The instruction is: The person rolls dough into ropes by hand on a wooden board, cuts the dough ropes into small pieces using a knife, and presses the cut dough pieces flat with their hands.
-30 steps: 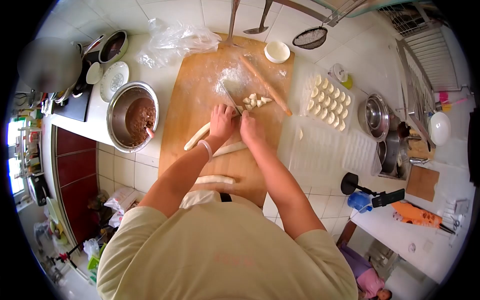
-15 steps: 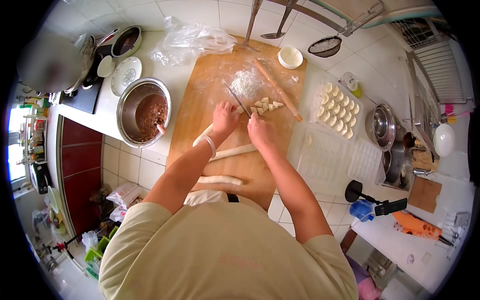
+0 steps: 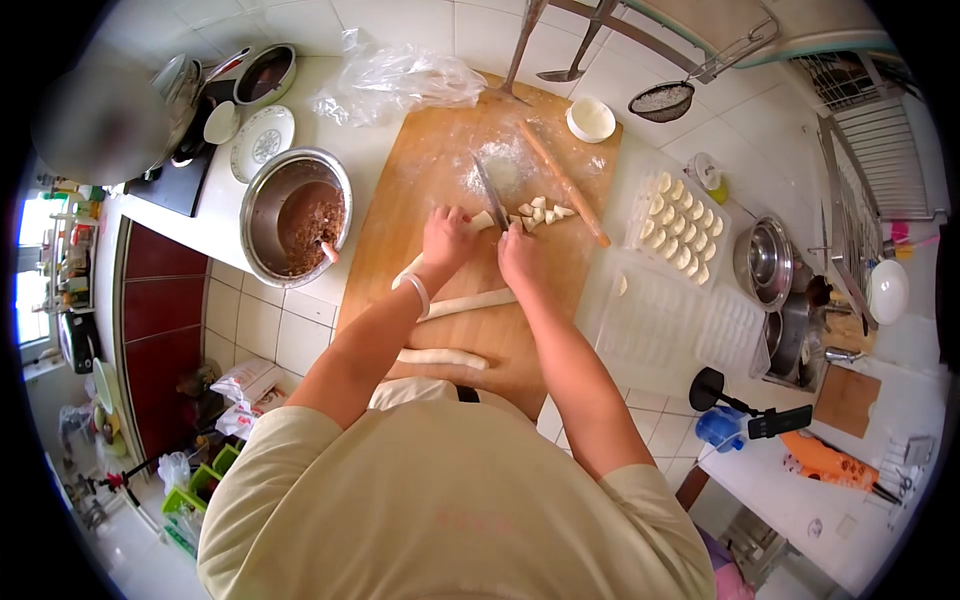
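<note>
Two bare hands are working near the centre of the frame, above a wooden board (image 3: 566, 262). The left hand (image 3: 447, 240) is curling its fingers over a dough rope (image 3: 481, 221), which is showing on either side of it; the thumb is not clearly visible. The right hand (image 3: 517, 258) is wrapping around the handle of a knife (image 3: 487, 188), whose blade is slanting toward the upper left, beside the rope's right-hand end. Cut pieces (image 3: 540, 214) are lying just right of the knife, and two further ropes (image 3: 440, 357) are resting lower in the frame. A rolling pin (image 3: 565, 185) is lying diagonally at the board's upper right; rows of pale crescents (image 3: 680, 225) are sitting right of centre. The step in hand appears to be portioning the rope; whether the edge is touching dough cannot be told. Another cut would be calling for a steady rope, with the left fingertips set back.
</note>
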Tool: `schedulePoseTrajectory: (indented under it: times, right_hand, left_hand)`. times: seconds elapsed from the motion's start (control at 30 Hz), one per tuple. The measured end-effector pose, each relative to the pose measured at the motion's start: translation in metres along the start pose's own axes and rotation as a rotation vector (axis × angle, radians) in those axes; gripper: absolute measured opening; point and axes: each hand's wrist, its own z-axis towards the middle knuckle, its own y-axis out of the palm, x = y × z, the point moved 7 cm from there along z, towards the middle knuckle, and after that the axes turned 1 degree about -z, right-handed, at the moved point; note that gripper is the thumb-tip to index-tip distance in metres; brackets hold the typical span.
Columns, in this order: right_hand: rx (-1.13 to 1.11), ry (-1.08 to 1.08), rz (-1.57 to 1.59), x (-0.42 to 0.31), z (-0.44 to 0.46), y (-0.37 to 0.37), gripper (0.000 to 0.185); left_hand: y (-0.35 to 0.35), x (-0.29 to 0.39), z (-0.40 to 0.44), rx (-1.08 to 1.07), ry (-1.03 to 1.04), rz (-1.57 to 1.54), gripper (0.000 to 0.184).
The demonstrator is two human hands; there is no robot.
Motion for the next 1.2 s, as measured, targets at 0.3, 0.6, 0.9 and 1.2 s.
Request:
schedulePoseTrajectory:
  times: [0.3,0.6,0.9,1.2]
  right_hand:
    - [-0.152,-0.129,-0.226,-0.026,-0.009,-0.014,0.024]
    - [-0.200,-0.045,-0.224,-0.032,0.007,0.011,0.021]
    - [0.001,-0.139,-0.058,-0.029,-0.019,-0.005,0.021]
    - [-0.261,-0.040,-0.259,-0.033,-0.024,0.010,0.021]
  left_hand:
    - [0.005,-0.018,0.007,-0.001,-0.094,-0.017,0.013]
    - [-0.008,-0.017,0.004,-0.038,-0.188,0.068,0.017]
    - [-0.004,-0.005,-0.022,0.021,-0.057,-0.088,0.009]
    - [-0.013,0.005,-0.026,0.028,0.023,-0.061,0.012]
